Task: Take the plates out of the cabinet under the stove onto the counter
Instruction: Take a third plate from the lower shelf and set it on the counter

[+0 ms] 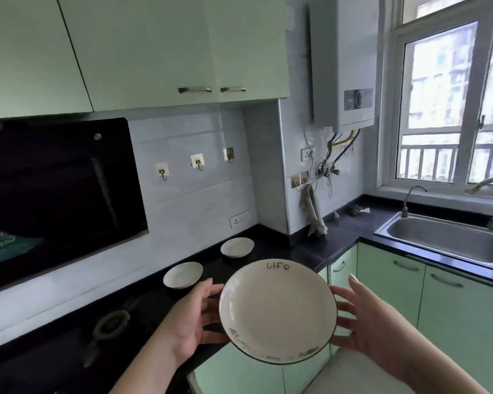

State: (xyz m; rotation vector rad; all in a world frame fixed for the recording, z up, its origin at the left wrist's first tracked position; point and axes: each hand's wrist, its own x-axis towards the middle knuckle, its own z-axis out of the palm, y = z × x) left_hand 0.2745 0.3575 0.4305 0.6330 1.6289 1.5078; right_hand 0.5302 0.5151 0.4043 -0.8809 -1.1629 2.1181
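A white plate (276, 311) with a dark rim and the word "life" on it is in the air above the counter's front edge, tilted toward me. My left hand (195, 318) holds its left rim, fingers going under the plate. My right hand (362, 319) holds its right rim, fingers spread beneath it. Two smaller white plates lie on the black counter (339, 234): one plate (183, 274) just behind my left hand, another plate (237, 247) further back near the wall corner.
The gas stove burner (111, 325) sits at the lower left under a black range hood (54, 189). A steel sink (450, 240) with a faucet is at the right below the window. A cloth (313, 211) hangs by the corner. Green cabinet doors (453, 308) run below.
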